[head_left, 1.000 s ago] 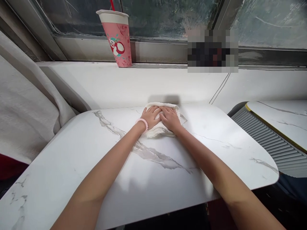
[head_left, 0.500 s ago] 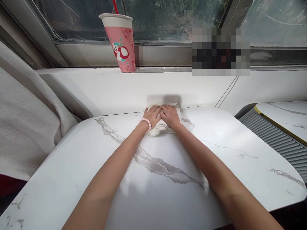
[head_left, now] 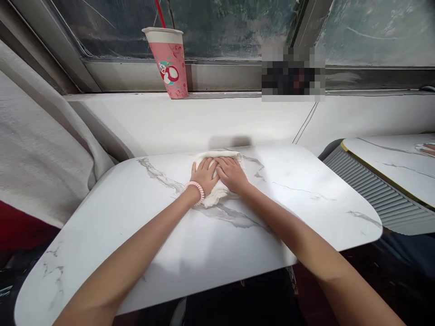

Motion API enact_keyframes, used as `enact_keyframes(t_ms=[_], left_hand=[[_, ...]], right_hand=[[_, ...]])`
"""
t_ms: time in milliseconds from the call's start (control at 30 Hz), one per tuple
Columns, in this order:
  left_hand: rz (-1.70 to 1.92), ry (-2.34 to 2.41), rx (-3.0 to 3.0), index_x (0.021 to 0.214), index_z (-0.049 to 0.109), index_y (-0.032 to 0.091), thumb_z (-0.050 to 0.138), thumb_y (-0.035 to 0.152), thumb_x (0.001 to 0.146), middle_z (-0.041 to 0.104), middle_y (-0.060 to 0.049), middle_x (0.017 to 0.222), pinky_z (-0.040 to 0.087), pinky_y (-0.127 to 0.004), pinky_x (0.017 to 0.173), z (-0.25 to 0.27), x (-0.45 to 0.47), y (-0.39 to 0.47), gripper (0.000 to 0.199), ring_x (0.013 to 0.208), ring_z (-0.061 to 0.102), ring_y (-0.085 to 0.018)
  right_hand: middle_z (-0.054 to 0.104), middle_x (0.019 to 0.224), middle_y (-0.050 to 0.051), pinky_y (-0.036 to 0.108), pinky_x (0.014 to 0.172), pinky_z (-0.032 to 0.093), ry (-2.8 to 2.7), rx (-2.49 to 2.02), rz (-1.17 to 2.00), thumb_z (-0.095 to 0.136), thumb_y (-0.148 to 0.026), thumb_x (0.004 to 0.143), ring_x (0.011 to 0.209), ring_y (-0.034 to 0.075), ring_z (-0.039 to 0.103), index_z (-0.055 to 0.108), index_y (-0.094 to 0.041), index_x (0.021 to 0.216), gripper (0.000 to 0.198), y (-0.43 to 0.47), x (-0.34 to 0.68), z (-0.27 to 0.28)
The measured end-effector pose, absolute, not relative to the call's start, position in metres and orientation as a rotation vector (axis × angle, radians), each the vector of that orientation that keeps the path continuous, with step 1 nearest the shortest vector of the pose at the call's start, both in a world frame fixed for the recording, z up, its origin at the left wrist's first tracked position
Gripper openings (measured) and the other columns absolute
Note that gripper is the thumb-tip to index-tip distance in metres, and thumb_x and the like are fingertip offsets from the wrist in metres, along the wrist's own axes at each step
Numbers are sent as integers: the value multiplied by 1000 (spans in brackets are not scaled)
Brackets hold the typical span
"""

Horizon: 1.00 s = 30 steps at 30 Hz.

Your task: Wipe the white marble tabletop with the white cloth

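Observation:
A cream-white cloth [head_left: 217, 195] with a ruffled edge lies on the white marble-patterned table [head_left: 142, 253], towards its window side. My left hand [head_left: 205, 174], with a pink coiled band at the wrist, lies flat on the cloth with its fingers spread. Close beside it, my right hand [head_left: 232, 173] presses flat on the same cloth, fingers stretched forward and thumb near the left hand. Part of the cloth is hidden beneath both palms.
A pink paper cup [head_left: 172, 68] with a red straw stands on the window ledge. A blurred-out dark item [head_left: 290, 79] is further right. The curtain [head_left: 41, 136] hangs at left. At right is another marbled table [head_left: 390, 156] beside a grey ribbed panel [head_left: 377, 190].
Both hands and the cloth have come back from the wall towards me, slightly leftward. The view has shifted, showing the table's front edge and more of the second table.

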<state>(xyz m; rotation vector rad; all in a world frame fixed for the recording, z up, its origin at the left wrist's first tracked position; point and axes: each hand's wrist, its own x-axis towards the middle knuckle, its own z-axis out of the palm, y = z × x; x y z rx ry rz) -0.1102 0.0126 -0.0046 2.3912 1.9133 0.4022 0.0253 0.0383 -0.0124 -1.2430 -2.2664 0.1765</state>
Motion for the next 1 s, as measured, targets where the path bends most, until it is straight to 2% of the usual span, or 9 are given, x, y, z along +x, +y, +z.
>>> enact_keyframes(t_ms=[367,600,800,1000], left_hand=[[452,1792,2574,140,46,12,34,35,94,45,-17,148,23,-63,114,-10,-93,-106,52,140,35,-34],[465,1692,2717,147,37,13,37,37,95,44,-16,149,23,-60,115,-13,-125,-167,57,141,34,-33],[423,1757,2686,148,34,14,37,35,93,44,-17,148,24,-60,114,-17,-175,-164,59,140,35,-33],[426,1823,2557,142,43,17,38,38,90,46,-15,147,21,-58,116,-17,-205,-112,56,139,36,-31]], right_hand=[[52,139,15,47,114,28,-2337,-1147,210,33,-27,99,129,27,42,50,-7,136,45,-87,59,-4],[45,145,16,55,115,22,-2436,-1080,288,32,-28,98,134,31,35,45,-9,141,48,-146,41,2],[46,142,18,55,112,25,-2453,-1003,264,34,-27,97,130,32,37,45,-9,139,47,-135,-5,1],[51,136,15,50,110,26,-2375,-1039,192,32,-23,97,124,28,42,49,-11,134,43,-90,-41,-6]])
